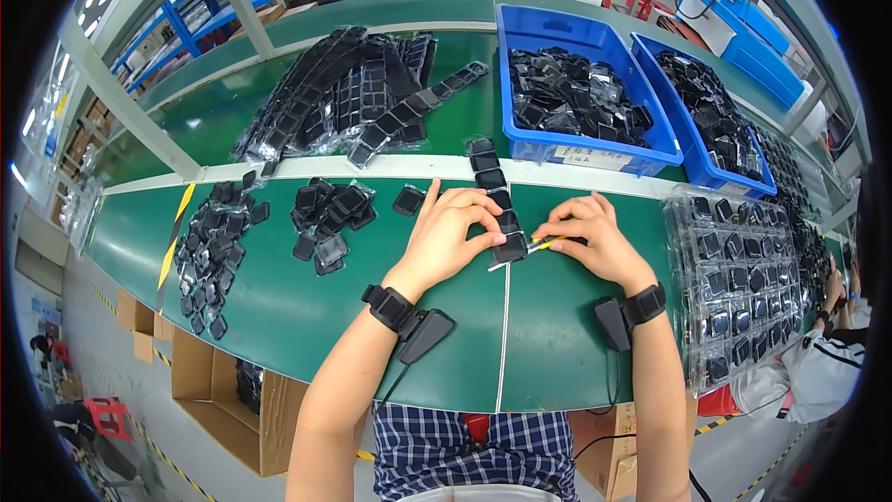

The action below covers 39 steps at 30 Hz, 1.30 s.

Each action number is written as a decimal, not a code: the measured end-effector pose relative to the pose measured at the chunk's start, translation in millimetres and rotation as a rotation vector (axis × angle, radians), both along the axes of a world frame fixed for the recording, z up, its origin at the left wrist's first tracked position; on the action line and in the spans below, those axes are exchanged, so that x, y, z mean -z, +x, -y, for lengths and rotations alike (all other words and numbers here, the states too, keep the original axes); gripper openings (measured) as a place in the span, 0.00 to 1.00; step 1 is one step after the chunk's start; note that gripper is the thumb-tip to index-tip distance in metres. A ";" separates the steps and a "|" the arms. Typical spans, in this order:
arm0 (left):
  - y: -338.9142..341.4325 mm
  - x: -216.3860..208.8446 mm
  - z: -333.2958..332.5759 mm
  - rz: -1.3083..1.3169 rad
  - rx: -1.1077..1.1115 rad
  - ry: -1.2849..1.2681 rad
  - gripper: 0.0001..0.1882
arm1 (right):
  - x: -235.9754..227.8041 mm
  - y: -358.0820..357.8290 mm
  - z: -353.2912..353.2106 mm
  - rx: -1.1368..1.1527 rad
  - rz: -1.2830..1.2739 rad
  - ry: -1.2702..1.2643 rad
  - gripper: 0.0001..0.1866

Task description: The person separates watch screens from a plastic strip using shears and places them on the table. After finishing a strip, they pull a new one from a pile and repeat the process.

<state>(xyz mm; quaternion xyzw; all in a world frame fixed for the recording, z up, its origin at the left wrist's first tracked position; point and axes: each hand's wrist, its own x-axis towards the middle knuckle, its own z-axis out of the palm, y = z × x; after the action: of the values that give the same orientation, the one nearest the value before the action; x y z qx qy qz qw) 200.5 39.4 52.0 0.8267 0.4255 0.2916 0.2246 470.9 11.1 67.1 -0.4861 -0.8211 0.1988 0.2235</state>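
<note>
A strip of black square pieces in clear film runs away from me across the table's pale ledge. My left hand pinches its near part from the left, thumb and fingers on the edge. In my right hand is a slim yellow tool with a silvery end; the silvery end meets the strip's near right side. Part of the tool is hidden by my fingers. One loose black square lies just left of my left hand. Farther left are a small pile of wrapped squares and a larger scattered pile.
Many more strips are heaped on the green upper surface. Two blue bins, one nearer the middle and one farther right, hold black squares. Clear trays stand at the right, near another person's arm. A cardboard box sits below left.
</note>
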 end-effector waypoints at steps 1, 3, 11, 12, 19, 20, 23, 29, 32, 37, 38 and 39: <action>1.1 -0.1 1.2 -0.004 -0.002 0.009 0.07 | -4.0 8.8 1.6 -0.022 0.010 -0.022 0.12; -0.3 -0.9 1.7 -0.006 -0.007 0.019 0.06 | -9.0 18.4 4.0 -0.048 0.022 -0.043 0.12; -48.9 -3.4 -18.5 -0.082 -0.152 0.142 0.07 | -1.3 20.3 6.0 0.114 -0.062 0.047 0.13; -49.2 -2.0 -19.2 -0.048 -0.194 0.183 0.10 | 2.2 18.3 5.7 0.136 -0.048 0.088 0.13; -18.2 -15.4 1.9 -0.040 0.051 0.264 0.27 | 11.7 -0.8 5.7 0.179 0.053 0.210 0.15; -17.3 -14.4 1.7 -0.048 0.093 0.223 0.28 | 10.7 -2.8 6.4 0.164 0.052 0.198 0.14; -16.6 -15.2 1.5 -0.064 0.179 0.139 0.28 | 7.0 -8.1 9.6 0.137 0.048 0.172 0.14; -16.4 -11.4 -3.3 0.021 0.150 -0.022 0.12 | 2.0 -16.1 15.6 0.022 0.049 0.096 0.12; -17.7 -6.7 -3.7 0.061 0.128 0.016 0.08 | -0.2 -19.3 16.3 0.013 0.051 0.074 0.12; -15.8 -8.3 -5.4 0.050 0.136 -0.010 0.06 | 8.0 -25.3 8.4 0.026 0.031 0.112 0.12; -15.0 -8.7 -6.1 0.048 0.141 -0.023 0.06 | 9.5 -25.9 6.0 0.031 0.020 0.142 0.12; -16.1 -8.8 -6.0 0.045 0.142 -0.026 0.06 | 9.3 -26.9 4.5 0.032 0.018 0.139 0.12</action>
<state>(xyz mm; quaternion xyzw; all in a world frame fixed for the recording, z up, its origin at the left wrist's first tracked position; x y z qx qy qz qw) 184.4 45.4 60.9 0.8449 0.3646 0.2880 0.2651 444.0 6.7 57.8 -0.4841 -0.8271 0.1335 0.2526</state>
